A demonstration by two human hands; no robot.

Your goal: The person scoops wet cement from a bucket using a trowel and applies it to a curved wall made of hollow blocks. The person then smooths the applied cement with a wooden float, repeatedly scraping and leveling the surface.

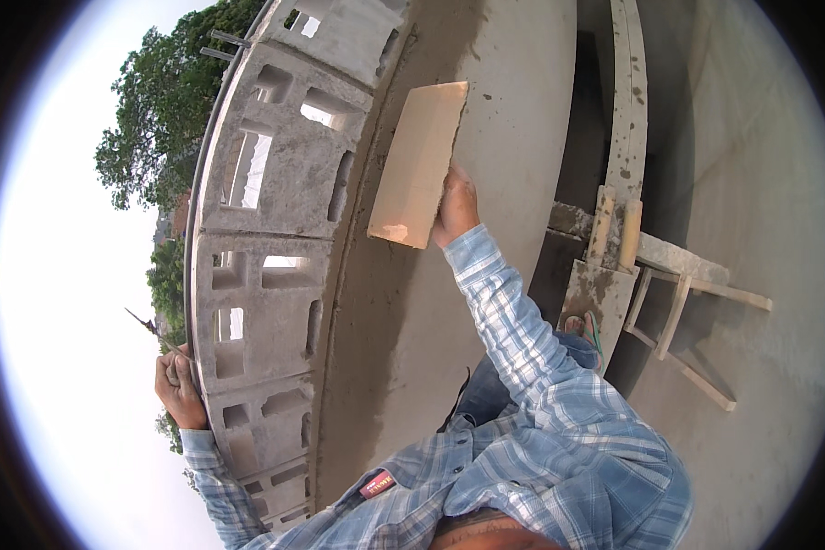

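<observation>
My right hand [457,207] grips a plasterer's float [419,165] from behind, a flat, light-brown rectangular board with one rough edge and a worn patch at its near corner. Its face shows beside the darker, damp band of plaster [376,367] along the wall; whether it touches the plaster I cannot tell. At far left, my left hand [181,390] is closed with curled fingers at the outer edge of the pierced concrete blocks [270,188]. A thin dark-tipped piece [147,324] sticks out past those fingers; what they grip is mostly hidden.
Below right, my sandalled feet [585,332] stand on a narrow plank [599,295]. A long mortar-spotted beam [627,110] runs away beyond it. A wooden frame [674,316] juts out beside the plank. Metal rods [225,44] project from the block wall at upper left.
</observation>
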